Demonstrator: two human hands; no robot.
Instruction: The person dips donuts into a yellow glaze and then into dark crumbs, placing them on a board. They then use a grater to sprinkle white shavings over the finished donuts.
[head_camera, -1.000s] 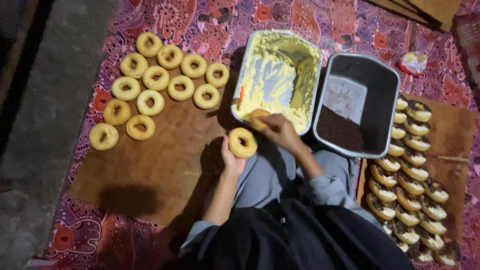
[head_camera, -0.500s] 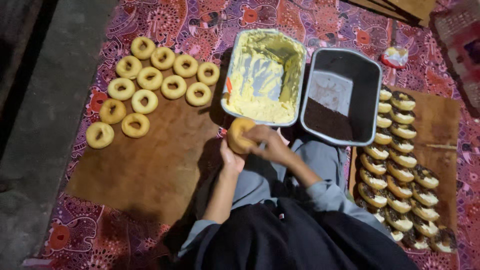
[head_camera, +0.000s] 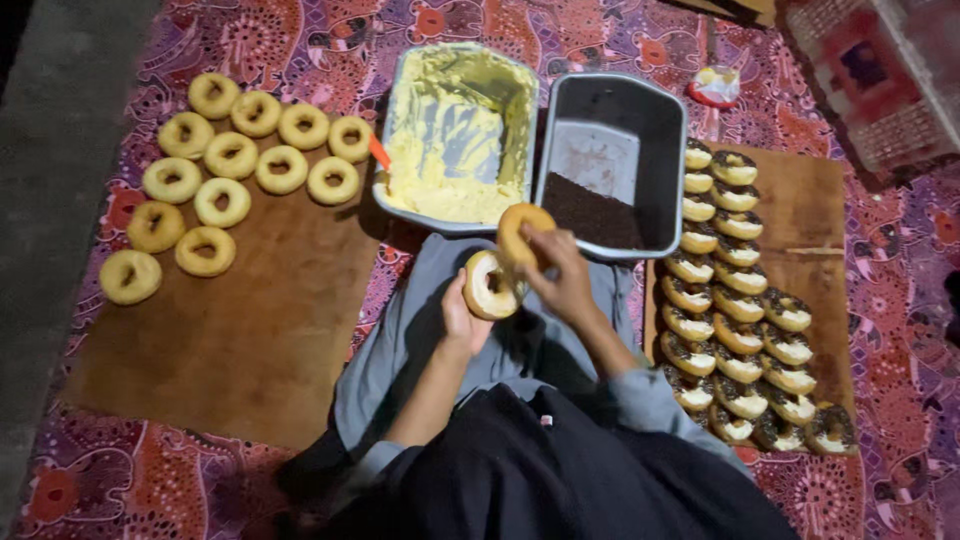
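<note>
- Since half a second ago the doughnut has come apart into two halves: before, both hands met on one whole ring just below the cream tray; now each hand has its own half, and the pair sits lower, over the lap.
- Left hand (head_camera: 462, 318) is curled under the lower half (head_camera: 490, 285), cut face up, showing a pale, soft crumb with a golden rim.
- Right hand (head_camera: 562, 272) pinches the upper half (head_camera: 522, 232), tilted on edge, its smooth browned crust showing; the two halves touch or nearly touch at one side.
- Both halves are held above the grey cloth of the lap (head_camera: 430, 340), just in front of the two trays.
- Cream tray (head_camera: 400, 190), a rounded rectangular metal pan, holds thick yellow cream smeared in streaks, with bare scraped metal in the middle.
- Dark tray (head_camera: 690, 130) beside it, touching or just beside, is the same shape, with a heap of fine dark sprinkles in its near corner.
- Plain doughnuts (head_camera: 232, 155), round, matte and golden, lie in loose rows on the left wooden board (head_camera: 250, 340), whose surface is flat brown and worn.
- Filled doughnuts (head_camera: 740, 335), with cream and dark sprinkles at their edges, stand packed in two overlapping rows on the right wooden board (head_camera: 810, 210).
- Patterned cloth (head_camera: 330, 30) in purple and red lies under everything.
</note>
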